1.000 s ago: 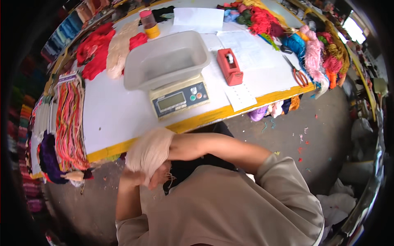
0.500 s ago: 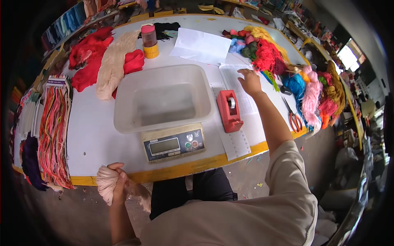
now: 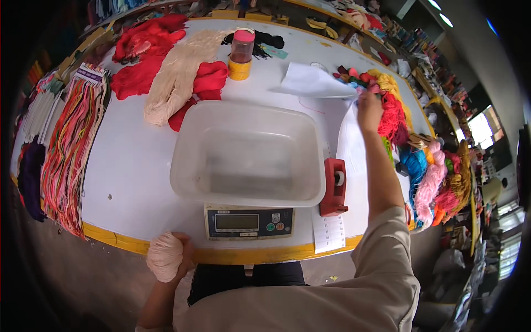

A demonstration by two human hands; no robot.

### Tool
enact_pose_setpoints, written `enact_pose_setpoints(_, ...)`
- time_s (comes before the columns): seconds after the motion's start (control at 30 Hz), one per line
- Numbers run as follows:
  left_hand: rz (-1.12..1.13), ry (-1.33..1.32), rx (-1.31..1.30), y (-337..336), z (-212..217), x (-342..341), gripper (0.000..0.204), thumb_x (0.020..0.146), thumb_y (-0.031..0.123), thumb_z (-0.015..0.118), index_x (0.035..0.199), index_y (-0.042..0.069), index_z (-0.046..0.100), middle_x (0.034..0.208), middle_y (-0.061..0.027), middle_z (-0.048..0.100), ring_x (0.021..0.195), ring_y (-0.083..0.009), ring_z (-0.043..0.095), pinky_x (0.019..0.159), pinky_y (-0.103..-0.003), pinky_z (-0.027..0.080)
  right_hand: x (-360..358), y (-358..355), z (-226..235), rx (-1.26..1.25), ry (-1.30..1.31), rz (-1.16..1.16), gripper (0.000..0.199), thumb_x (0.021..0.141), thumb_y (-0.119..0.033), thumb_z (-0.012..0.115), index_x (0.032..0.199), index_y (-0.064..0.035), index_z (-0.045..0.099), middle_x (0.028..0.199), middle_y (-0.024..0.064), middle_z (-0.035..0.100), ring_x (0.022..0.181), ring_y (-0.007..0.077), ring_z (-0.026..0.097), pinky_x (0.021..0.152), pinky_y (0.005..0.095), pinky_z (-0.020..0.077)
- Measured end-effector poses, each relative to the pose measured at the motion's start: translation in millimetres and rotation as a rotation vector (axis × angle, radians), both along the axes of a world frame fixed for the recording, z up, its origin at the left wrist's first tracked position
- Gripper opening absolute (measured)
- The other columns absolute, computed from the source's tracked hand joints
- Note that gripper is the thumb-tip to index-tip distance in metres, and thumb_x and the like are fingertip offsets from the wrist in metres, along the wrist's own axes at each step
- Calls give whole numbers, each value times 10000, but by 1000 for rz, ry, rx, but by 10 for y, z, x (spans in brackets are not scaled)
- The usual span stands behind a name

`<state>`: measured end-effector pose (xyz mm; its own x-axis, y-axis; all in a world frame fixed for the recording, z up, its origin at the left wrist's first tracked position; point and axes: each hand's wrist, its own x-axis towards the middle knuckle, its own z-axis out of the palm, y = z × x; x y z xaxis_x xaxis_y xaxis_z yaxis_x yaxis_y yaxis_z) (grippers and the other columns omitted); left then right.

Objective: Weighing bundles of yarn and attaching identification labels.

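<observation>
My left hand (image 3: 185, 255) is closed around a pale pink skein of yarn (image 3: 165, 257) at the table's front edge. Stretched far forward on the right, my right hand (image 3: 369, 110) has its fingers closed at the far end of a long paper sheet (image 3: 352, 138), which curves up off the table. The fingertips are partly hidden. On the sheet's near part rests a red tape dispenser (image 3: 334, 188). A translucent plastic tub (image 3: 185, 160) sits on a digital scale (image 3: 249, 222) between my arms.
A white paper (image 3: 315, 80) and a pink-lidded jar (image 3: 242, 54) lie beyond the tub. Red yarn (image 3: 146, 41) and a cream skein (image 3: 180, 77) spread at back left. Striped multicoloured threads (image 3: 72, 149) hang over the left edge; colourful skeins (image 3: 428, 182) pile along the right.
My right hand has moved forward from above the printed sheet to its far end, and the sheet has lifted. My view has shifted. The skein stays in my left hand.
</observation>
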<state>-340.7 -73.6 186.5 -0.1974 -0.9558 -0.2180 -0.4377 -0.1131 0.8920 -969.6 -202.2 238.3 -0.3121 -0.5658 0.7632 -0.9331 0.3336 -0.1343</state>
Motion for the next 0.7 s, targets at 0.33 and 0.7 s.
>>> enact_pose_setpoints(0.33, 91, 690, -583, 81, 338, -17, 267, 856, 181, 745, 774, -42, 623, 1212, -268, 631, 1054, -275, 653, 824, -332, 525, 2629, 1731, 2658, -188, 893, 615, 306, 777, 151, 614, 1032, -13, 656, 888, 147, 648, 797, 309, 630, 725, 378, 516)
enact_pose_setpoints(0.7, -139, 206, -878, 963, 1659, 932, 431, 791, 299, 791, 1062, 24, 600, 1107, -197, 633, 911, -281, 633, 842, -346, 493, 5450, 2008, 2079, -88, 853, 1377, 255, 648, -91, 672, 898, -137, 689, 790, -43, 550, 649, 117, 488, 670, 281, 444)
